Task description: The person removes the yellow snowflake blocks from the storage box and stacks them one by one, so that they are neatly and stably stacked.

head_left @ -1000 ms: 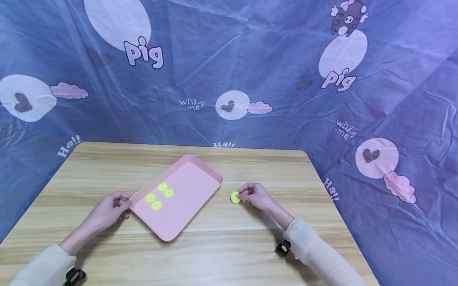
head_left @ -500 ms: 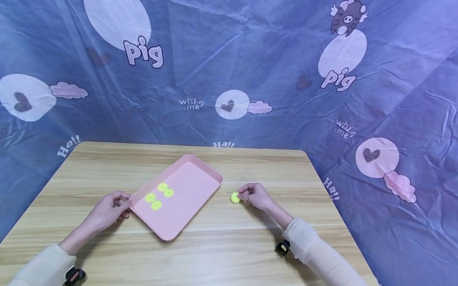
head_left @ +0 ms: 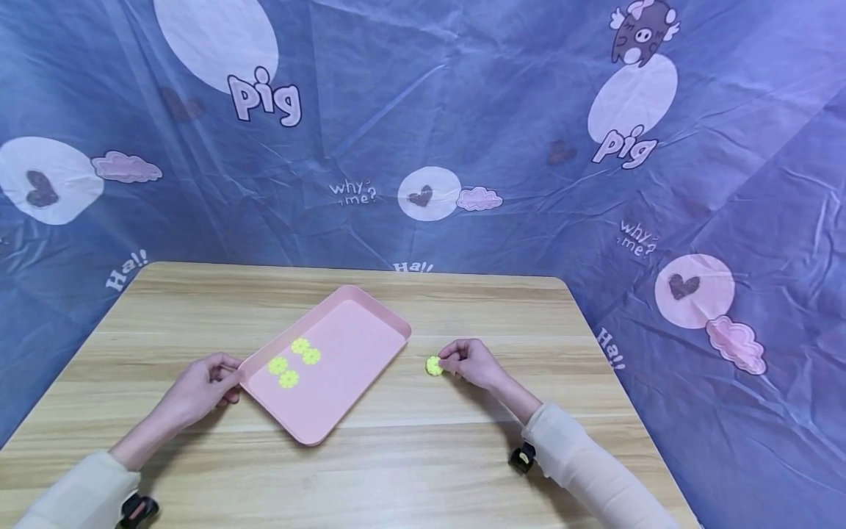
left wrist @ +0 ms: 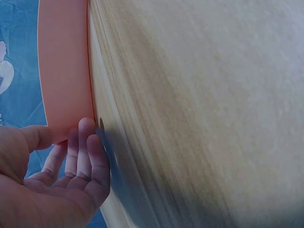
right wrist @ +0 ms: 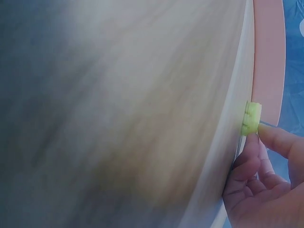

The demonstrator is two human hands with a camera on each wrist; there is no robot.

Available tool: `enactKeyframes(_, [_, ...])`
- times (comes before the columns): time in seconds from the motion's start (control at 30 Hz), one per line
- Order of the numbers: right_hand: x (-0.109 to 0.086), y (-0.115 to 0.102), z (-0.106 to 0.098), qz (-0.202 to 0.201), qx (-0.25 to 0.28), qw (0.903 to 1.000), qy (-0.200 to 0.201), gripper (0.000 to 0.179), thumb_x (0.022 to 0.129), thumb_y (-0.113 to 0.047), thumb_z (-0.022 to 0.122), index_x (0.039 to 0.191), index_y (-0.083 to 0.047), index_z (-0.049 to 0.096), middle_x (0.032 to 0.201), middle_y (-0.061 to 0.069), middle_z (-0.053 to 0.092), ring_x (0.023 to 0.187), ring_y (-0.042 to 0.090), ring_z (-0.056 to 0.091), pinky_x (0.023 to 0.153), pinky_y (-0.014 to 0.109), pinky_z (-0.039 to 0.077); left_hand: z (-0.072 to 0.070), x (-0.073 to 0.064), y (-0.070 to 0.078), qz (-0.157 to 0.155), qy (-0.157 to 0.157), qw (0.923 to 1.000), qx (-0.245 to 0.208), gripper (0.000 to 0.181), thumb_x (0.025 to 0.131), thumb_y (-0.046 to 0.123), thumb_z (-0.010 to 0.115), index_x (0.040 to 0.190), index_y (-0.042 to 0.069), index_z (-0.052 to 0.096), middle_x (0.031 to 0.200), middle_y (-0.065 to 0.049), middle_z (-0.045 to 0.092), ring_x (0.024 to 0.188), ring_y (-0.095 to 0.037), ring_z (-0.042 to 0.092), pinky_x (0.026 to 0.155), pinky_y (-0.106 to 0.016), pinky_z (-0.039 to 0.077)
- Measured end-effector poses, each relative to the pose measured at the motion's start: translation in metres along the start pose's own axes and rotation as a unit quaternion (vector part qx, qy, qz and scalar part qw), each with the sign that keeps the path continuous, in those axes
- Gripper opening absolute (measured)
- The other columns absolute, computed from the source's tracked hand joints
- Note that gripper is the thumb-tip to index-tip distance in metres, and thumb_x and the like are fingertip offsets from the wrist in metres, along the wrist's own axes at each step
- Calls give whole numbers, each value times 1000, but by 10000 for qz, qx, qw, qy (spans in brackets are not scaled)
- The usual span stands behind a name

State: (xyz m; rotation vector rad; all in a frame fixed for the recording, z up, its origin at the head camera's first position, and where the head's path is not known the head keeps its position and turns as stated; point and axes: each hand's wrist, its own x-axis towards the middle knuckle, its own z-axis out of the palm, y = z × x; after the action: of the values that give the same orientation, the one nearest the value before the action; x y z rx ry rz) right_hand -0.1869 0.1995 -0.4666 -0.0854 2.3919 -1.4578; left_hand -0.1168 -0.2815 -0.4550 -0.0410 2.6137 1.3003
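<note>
In the head view, my left hand (head_left: 201,389) holds the left corner of a pink rectangular tray (head_left: 350,367). The left wrist view shows the thumb at the tray's rim and the fingers against the outer wall (left wrist: 66,61). Several yellow-green flower-shaped pieces (head_left: 288,379) lie in the tray's left part. Right of the tray, my right hand (head_left: 472,362) pinches another yellow-green flower-shaped piece (head_left: 433,366) between thumb and fingers, at the tabletop. From the right wrist view that piece (right wrist: 251,118) looks thick and is seen edge-on; whether it is one piece or a stack I cannot tell.
The wood-grain table (head_left: 396,477) ends at the back against a blue printed cloth (head_left: 370,132), which also hangs along both sides. Dark wrist-worn devices (head_left: 523,458) sit below both sleeves.
The flower-shaped piece in my right hand lies a little flatter and lower than a second ago. The left hand and tray look the same.
</note>
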Motion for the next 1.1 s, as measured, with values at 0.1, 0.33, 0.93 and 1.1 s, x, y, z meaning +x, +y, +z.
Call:
enactKeyframes(0.1, [-1, -1, -1, -11, -13, 10000, -27, 21, 93, -4, 73, 109, 10, 70, 73, -5, 58, 63, 9, 52, 53, 18, 42, 0, 0, -1, -8, -9, 10000, -6, 33, 109, 12, 55, 129, -13, 57, 89, -9, 73, 69, -9, 66, 58, -24, 54])
enactKeyframes(0.33, [-1, -7, -4, -129, 185, 9997, -29, 21, 94, -3, 73, 110, 11, 68, 73, -4, 60, 62, 11, 55, 54, 19, 46, -1, 1, 0, 40, -11, 10000, -5, 33, 108, 12, 55, 129, -13, 57, 89, -8, 73, 70, -9, 67, 59, -24, 55])
enactKeyframes(0.93, [10, -58, 22, -1469, -846, 9853, 226, 19, 92, -9, 77, 109, 1, 75, 89, 12, 74, 73, 10, 59, 66, 18, 50, 1, 0, -1, -16, -16, 10000, -10, 35, 109, 13, 55, 130, -15, 56, 92, -11, 74, 71, -8, 67, 61, -24, 57])
enactKeyframes(1.1, [16, -66, 39, -1780, -981, 9791, 111, 20, 94, -12, 77, 111, -1, 77, 93, 13, 76, 76, 8, 61, 69, 19, 53, 0, 0, 1, -44, -25, 10000, -7, 35, 109, 13, 54, 130, -15, 55, 93, -12, 74, 72, -9, 67, 61, -24, 58])
